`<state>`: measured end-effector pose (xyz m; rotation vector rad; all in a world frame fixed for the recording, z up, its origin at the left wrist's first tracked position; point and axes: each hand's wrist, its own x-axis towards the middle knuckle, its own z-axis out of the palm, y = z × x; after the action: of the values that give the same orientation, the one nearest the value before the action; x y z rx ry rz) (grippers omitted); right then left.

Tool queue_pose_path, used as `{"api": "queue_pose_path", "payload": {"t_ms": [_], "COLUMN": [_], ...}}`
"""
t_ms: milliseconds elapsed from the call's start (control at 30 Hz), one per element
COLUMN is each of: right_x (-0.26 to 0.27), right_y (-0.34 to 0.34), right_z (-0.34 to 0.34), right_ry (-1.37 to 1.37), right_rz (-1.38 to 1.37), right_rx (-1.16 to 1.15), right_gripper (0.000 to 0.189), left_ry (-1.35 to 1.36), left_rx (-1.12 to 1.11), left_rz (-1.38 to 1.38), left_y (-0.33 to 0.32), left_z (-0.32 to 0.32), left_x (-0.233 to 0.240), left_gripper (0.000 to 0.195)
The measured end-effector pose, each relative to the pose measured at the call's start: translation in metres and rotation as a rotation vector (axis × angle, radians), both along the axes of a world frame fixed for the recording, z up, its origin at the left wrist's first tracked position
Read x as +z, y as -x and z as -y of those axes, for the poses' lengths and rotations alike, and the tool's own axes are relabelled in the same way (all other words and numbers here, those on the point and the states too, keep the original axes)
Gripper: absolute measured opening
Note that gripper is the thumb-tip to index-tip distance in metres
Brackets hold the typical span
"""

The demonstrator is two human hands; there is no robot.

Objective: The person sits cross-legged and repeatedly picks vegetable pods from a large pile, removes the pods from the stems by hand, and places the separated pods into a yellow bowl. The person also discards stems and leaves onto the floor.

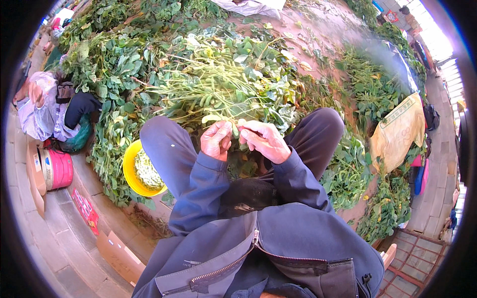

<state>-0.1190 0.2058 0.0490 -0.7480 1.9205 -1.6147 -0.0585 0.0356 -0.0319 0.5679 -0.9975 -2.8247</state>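
My left hand [217, 140] and my right hand [264, 140] meet fingertip to fingertip between my spread knees. A pale green bean pod [211, 118] sticks out past the left fingertips. Another small green pod [235, 131] is pinched where the two hands come together. The right fingers' exact hold on it is partly hidden. Just beyond the hands lies a heap of uprooted soybean plants [220, 82], with many pods on their stems. Beside my left knee stands a yellow bucket [128, 167], partly filled with pale green shelled beans [146, 169].
At the left sits another person [41, 108] in a checked sleeve. Flattened cardboard [119, 257] and a pink-and-white tub [57, 169] lie on the paving. More bean plants [376, 74] and a tan woven sack [398, 130] are on the right. A white sheet [257, 6] is at the far side.
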Motion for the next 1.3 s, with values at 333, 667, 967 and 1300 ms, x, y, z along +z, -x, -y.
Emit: {"api": "queue_pose_path", "payload": {"t_ms": [333, 667, 967, 1300], "right_x": [-0.008, -0.017, -0.007, -0.009], "right_y": [-0.006, -0.011, -0.014, -0.017], "right_z": [0.001, -0.002, 0.000, -0.003], "right_ry": [0.089, 0.330, 0.262, 0.279], "right_rz": [0.163, 0.663, 0.509, 0.555], "right_rx": [-0.061, -0.086, -0.071, -0.083], "right_gripper": [0.025, 0.025, 0.025, 0.026], "left_ry": [-0.004, -0.289, -0.055, 0.212], "left_rx": [0.041, -0.209, -0.153, -0.078], "left_rz": [-0.028, -0.266, -0.161, -0.061], "left_y": [-0.001, -0.001, -0.006, -0.016], "left_z": [-0.003, -0.005, -0.012, -0.013], "left_x": [-0.001, 0.000, 0.025, 0.035], "left_gripper": [0.009, 0.022, 0.017, 0.011]}}
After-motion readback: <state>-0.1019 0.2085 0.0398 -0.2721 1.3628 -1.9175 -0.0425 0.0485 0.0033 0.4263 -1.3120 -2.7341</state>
